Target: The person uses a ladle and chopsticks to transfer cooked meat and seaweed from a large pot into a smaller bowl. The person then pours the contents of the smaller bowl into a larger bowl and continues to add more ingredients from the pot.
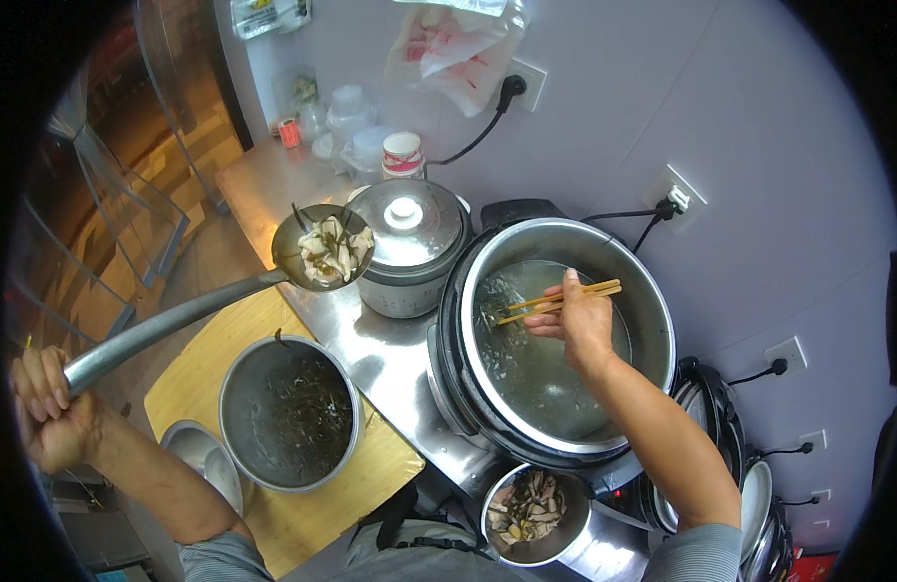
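Observation:
My left hand [52, 415] grips the handle end of a long metal ladle [179, 320]. The ladle's bowl, beside a lidded rice cooker [408, 233], holds pale chunks of food with dark green strands. With my right hand [583, 320] I hold wooden chopsticks [601, 289] over the large cooker's metal pot [656, 313], their tips at dark strands in its cloudy liquid. A deep metal pot [230, 393] with liquid and dark strands stands on a wooden board [383, 444]. Nearest my body, a metal bowl [579, 535] contains similar chunks and strands.
An empty-looking metal bowl [208, 465] sits left of the deep pot. Plastic containers [350, 116] and stacked paper cups [402, 153] stand at the counter's back. Power cords run to wall sockets [677, 196]. More cookers [699, 407] line the right side, and plastic bags [455, 51] hang above.

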The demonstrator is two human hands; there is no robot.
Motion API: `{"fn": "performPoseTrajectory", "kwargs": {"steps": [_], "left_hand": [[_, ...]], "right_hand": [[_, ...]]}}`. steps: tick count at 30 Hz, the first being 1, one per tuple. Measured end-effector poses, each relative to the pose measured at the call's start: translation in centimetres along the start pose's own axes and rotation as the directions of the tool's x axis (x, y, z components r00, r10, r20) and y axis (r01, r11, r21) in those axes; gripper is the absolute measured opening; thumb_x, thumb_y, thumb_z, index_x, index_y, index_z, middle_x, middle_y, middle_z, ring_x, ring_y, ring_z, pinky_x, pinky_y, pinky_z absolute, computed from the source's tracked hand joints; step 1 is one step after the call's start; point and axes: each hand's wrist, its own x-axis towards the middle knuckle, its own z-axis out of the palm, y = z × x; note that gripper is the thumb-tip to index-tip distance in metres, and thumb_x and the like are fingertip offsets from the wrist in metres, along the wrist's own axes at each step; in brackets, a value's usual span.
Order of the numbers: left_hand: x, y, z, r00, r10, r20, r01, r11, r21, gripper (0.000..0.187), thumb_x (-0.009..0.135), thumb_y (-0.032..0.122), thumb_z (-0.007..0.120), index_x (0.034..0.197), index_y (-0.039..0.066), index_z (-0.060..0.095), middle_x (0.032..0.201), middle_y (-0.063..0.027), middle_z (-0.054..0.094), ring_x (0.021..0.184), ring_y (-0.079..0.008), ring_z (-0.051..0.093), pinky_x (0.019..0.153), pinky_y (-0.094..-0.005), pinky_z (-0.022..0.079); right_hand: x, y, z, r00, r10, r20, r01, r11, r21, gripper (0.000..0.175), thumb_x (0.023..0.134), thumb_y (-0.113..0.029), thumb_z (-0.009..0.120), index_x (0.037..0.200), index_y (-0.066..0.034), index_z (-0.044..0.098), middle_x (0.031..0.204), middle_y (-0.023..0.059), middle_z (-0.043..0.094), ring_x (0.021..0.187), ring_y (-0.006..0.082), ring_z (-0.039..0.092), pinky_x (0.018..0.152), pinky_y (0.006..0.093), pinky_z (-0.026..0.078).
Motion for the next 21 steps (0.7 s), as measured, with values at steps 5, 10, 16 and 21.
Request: {"fn": "performPoseTrajectory", "kwargs": {"steps": [5, 10, 16, 21], "left_hand": [[-0.2, -0.2, 0.1, 1.000, -0.003, -0.008, 0.003, 1.000, 0.004, 0.011, 0.076, -0.001, 0.058, 0.076, 0.008, 0.051, 0.059, -0.0005, 0.040, 0.050, -0.0097, 0.040, 0.048, -0.0213, 0.039], [-0.4, -0.4, 0.7, 0.999, 0.034, -0.018, -0.034, 0.999, -0.012, 0.006, 0.077, 0.001, 0.057, 0.083, 0.003, 0.055, 0.061, -0.0006, 0.041, 0.051, -0.0100, 0.041, 0.048, -0.0213, 0.040], [-0.5, -1.1, 1.8, 1.000, -0.001, -0.019, 0.001, 1.000, 0.025, 0.005, 0.079, 0.002, 0.055, 0.084, 0.002, 0.054, 0.061, -0.0003, 0.041, 0.053, -0.0100, 0.041, 0.047, -0.0214, 0.040], [-0.4, -1.6, 2.8, 1.000, 0.013, -0.013, -0.013, 1.000, 0.004, 0.004, 0.081, 0.005, 0.054, 0.085, 0.003, 0.053, 0.061, -0.0005, 0.041, 0.052, -0.0097, 0.041, 0.046, -0.0212, 0.040]], "right_hand": [[-0.2, -1.4, -0.6, 0.999, -0.013, -0.053, 0.017, 0.998, 0.066, 0.047, 0.107, -0.040, 0.039, 0.099, 0.0045, 0.054, 0.080, 0.0216, 0.065, 0.062, 0.0287, 0.071, 0.054, 0.0342, 0.062], [-0.1, -2.5, -1.9, 0.996, 0.003, -0.090, 0.013, 0.984, 0.175, 0.048, 0.107, -0.041, 0.038, 0.099, 0.0039, 0.054, 0.083, 0.0226, 0.064, 0.064, 0.0295, 0.071, 0.056, 0.0371, 0.063], [0.0, -3.2, -3.5, 0.995, 0.005, -0.104, 0.027, 0.952, 0.304, 0.048, 0.107, -0.040, 0.036, 0.102, 0.0039, 0.054, 0.083, 0.0218, 0.064, 0.064, 0.0291, 0.070, 0.058, 0.0399, 0.063], [-0.4, -4.0, -4.7, 0.992, -0.063, -0.111, 0.097, 0.936, 0.339, 0.045, 0.108, -0.037, 0.035, 0.102, 0.0018, 0.055, 0.083, 0.0177, 0.064, 0.067, 0.0254, 0.069, 0.064, 0.0374, 0.062]]}}
